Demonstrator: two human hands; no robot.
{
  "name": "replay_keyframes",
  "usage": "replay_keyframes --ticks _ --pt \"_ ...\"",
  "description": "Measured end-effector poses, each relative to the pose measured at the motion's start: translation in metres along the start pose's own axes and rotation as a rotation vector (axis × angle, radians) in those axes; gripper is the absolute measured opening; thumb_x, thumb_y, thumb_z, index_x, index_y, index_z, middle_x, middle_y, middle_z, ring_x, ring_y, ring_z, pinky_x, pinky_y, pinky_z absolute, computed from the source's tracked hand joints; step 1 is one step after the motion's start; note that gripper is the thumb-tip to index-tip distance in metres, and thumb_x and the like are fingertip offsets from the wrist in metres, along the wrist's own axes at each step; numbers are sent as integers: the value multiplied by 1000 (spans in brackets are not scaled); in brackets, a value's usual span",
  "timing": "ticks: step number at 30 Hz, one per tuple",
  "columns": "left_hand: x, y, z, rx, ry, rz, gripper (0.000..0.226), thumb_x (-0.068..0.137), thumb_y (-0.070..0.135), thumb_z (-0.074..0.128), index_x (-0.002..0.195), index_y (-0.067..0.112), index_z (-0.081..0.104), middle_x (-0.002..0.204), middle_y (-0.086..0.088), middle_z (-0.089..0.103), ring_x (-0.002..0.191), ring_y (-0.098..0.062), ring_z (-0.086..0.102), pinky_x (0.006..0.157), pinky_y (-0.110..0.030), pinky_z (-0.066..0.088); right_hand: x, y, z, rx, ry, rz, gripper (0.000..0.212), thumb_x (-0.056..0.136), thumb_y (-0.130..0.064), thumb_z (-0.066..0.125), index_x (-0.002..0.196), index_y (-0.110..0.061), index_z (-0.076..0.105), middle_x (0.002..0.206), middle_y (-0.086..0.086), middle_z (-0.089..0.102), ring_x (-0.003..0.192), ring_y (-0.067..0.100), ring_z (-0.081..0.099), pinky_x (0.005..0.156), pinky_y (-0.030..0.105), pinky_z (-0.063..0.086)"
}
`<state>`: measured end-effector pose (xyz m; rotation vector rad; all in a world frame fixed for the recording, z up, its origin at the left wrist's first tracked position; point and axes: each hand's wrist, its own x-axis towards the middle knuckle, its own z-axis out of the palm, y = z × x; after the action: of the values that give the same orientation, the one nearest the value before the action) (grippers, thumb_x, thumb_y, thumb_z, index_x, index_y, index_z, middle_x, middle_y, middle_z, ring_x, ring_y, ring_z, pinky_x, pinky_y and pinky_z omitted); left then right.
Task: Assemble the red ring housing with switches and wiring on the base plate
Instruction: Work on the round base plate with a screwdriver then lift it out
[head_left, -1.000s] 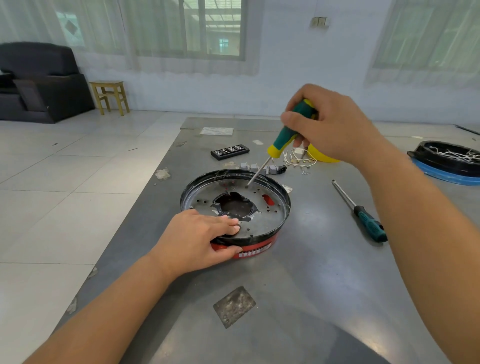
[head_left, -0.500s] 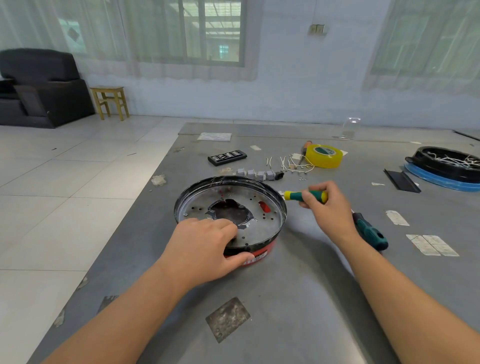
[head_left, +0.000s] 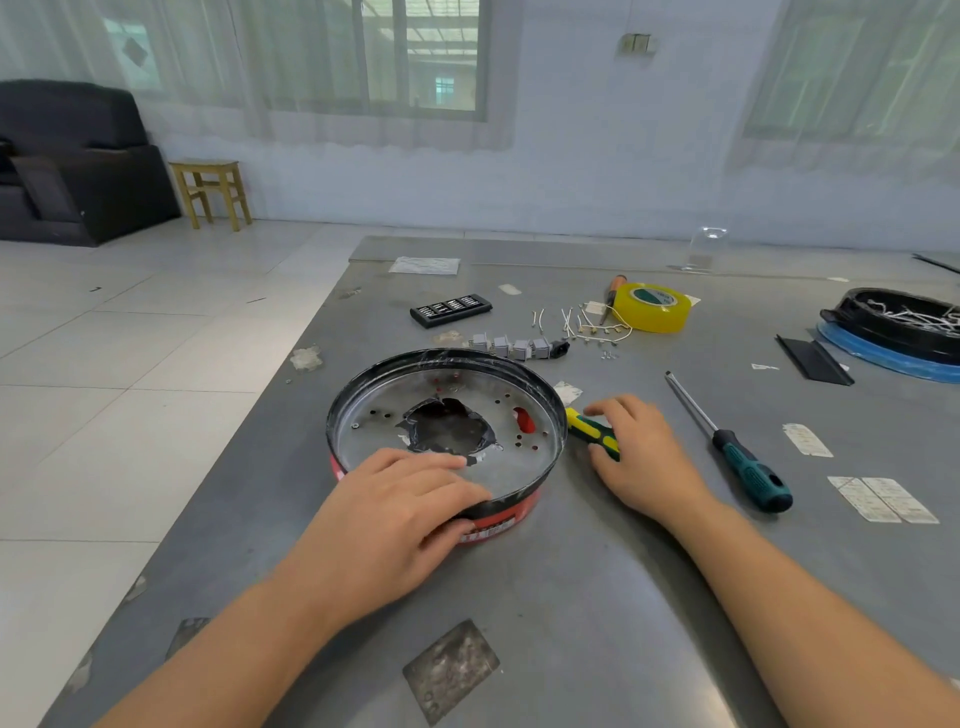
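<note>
Nearest the camera, a rough, scuffed square patch (head_left: 451, 670) sits on the dull grey metal table (head_left: 597, 597). Beyond it the left hand (head_left: 395, 512) lies over the near rim of the red ring housing (head_left: 447, 441), its fingers (head_left: 431, 462) close together and lightly curved onto the perforated silvery base plate (head_left: 498, 467), the thumb pressed against the red outer wall; it holds the rim between fingers and thumb. The housing is round and shallow, with a glossy black lip and a ragged dark hole at the plate's middle, just past the left fingertips.

Right of the housing, the right hand (head_left: 641, 452) rests palm down on the table, fingers loosely curved over the yellow-and-green striped screwdriver handle (head_left: 592, 434), which lies flat with its tip end touching the housing's wall. Whether those fingers actually clasp the handle I cannot tell.

Further right of that hand lies a second screwdriver (head_left: 727, 441), steel shaft and dark teal ribbed grip, with pale paper labels (head_left: 883, 499) beyond it.

Past the fingertips of both hands come a row of small grey block switches (head_left: 511, 345), thin white wires (head_left: 587, 322), a flat black bit case (head_left: 451, 309) and a glossy yellow tape roll (head_left: 655, 306). Far right sits a black round tray (head_left: 893, 325) on a blue ring.
</note>
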<state>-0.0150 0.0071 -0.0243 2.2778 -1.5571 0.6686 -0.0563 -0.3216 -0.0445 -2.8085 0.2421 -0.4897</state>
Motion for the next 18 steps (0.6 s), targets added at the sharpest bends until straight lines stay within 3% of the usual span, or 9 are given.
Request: replay_keyframes --ticks 2,5,8,11,13,16,18 --pt "-5 -9 -4 -37 6 -17 24 98 39 57 114 31 73 110 19 75 133 -11 59 101 -32 45 -1 -7 -3 -96 77 -52 44 92 -29 66 135 -28 55 138 -4 52 129 21 44 109 39 38" --pt "-11 -21 -10 -98 9 -71 22 95 39 62 111 32 75 106 22 75 139 -14 53 106 -38 39 -5 -26 -4 -111 190 -208 53 85 -20 68 136 -24 56 139 -2 54 131 23 46 109 40 33" --pt "-19 -33 -17 -214 -13 -185 25 87 30 75 111 33 79 109 23 75 145 -13 46 111 -41 30 -8 -44 1 -66 174 -304 63 79 -19 67 140 -29 53 146 -1 51 134 25 48 111 40 33" --pt "-24 -46 -25 -296 -71 -315 31 87 19 81 110 39 79 122 27 70 150 -7 37 116 -39 21 -9 -52 3 -7 120 -358 51 82 -24 63 132 -31 56 150 1 46 134 26 48 109 44 40" --pt "-26 -53 -26 -282 -90 -380 32 86 13 85 104 39 78 119 37 67 148 -8 38 117 -35 18 -8 -54 5 0 122 -416 36 86 -26 60 122 -26 60 146 2 49 129 26 52 104 46 47" --pt "-23 -52 -27 -234 -85 -412 13 83 39 79 92 39 69 120 41 63 144 -6 40 115 -28 15 -9 -56 10 0 172 -505 29 89 -25 62 118 -21 62 132 2 55 113 22 56 93 43 51" --pt "-14 -45 -28 -188 -106 -379 28 78 64 65 94 41 66 127 38 61 142 -4 40 116 -33 20 -10 -62 14 0 212 -559 28 92 -25 64 120 -21 62 122 2 56 101 19 54 85 38 50"
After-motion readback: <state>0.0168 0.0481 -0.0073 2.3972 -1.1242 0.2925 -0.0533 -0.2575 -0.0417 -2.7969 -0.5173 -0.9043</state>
